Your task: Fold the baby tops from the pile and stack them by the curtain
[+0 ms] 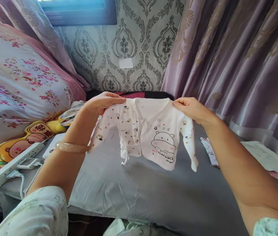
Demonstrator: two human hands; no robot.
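A white baby wrap shirt point(163, 131) hangs spread out above the grey-covered table. It has long sleeves, small printed figures on one side and a cartoon hippo with lettering on the other. Thin tie strings dangle at its lower left and a bow sits near the neckline. My left hand point(105, 101) pinches one shoulder of the shirt between thumb and fingers. The opposite shoulder is pinched by my right hand point(188, 107). Both sleeves droop outward from the shoulders, the left one partly behind my left wrist.
On the right lie a small folded printed cloth point(209, 151) and a stack of folded cloths point(271, 159). A white power strip point(13, 170) with plugs runs along the left, beside a cartoon cushion point(22, 144). Floral bedding point(23, 88) rises behind it.
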